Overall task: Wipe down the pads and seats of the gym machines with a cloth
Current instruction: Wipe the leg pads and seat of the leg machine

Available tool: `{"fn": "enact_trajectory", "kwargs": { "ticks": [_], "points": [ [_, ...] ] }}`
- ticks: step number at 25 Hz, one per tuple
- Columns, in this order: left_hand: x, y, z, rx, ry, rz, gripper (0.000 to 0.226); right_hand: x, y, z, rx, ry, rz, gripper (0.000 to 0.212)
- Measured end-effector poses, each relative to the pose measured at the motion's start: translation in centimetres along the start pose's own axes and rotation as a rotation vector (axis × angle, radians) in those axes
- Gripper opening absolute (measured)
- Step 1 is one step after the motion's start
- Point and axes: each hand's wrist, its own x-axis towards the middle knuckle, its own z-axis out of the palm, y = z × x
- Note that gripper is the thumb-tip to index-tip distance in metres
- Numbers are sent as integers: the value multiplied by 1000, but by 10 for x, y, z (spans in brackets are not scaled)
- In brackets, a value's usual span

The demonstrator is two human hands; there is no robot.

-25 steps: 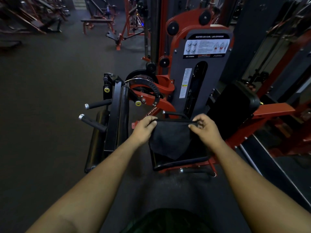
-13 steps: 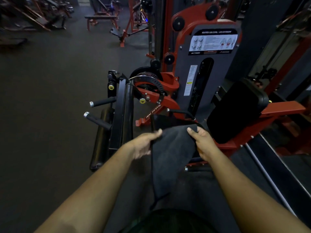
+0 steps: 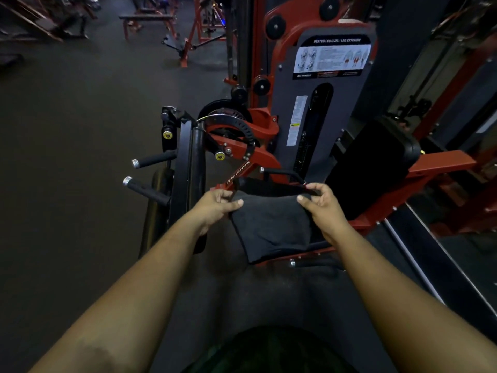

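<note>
A dark cloth (image 3: 271,227) hangs stretched between the left hand (image 3: 215,205) and right hand (image 3: 321,208), each pinching a top corner, over the leg machine's seat (image 3: 271,187) (directly beyond and below, equally near both).

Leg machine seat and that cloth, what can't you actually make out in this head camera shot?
- Seat: head view, mostly covered by the dark cloth held by the left hand and right hand.
- Instruction placard: small print too blurred to read.
- Back pad: surface lost in shadow.
</note>
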Motion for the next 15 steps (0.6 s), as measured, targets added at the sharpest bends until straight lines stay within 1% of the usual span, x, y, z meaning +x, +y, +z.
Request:
{"fn": "enact_trajectory", "kwargs": {
  "ticks": [1,2,3,4,5,6,7,8,9,12,15],
  "points": [
    [3,9,4,-44,77,46,52,2,-3,-2,-34,53,-3,30],
    [5,19,9,-87,147,93,57,5,-6,-3,-26,75,-2,31],
    [9,28,12,-135,192,118,59,7,-12,-4,1,46,9,34],
    [12,34,15,-191,189,119,61,9,-17,-5,24,-31,27,39],
    [14,35,15,-205,147,116,64,11,-23,-7,-2,-121,38,47],
    [15,35,13,-135,95,121,70,15,-25,-10,-91,-189,29,53],
    [17,35,10,21,60,137,74,19,-26,-15,-220,-222,-3,56],
    [22,34,6,212,55,168,76,24,-25,-18,-356,-208,-48,57],
    [25,38,5,397,89,213,74,27,-24,-21,-491,-163,-103,55],
    [25,56,11,800,209,347,57,33,-31,-21,-805,-25,-266,43],
    [18,71,18,1147,357,412,34,27,-47,-19,-955,69,-338,23]
  ]
}}
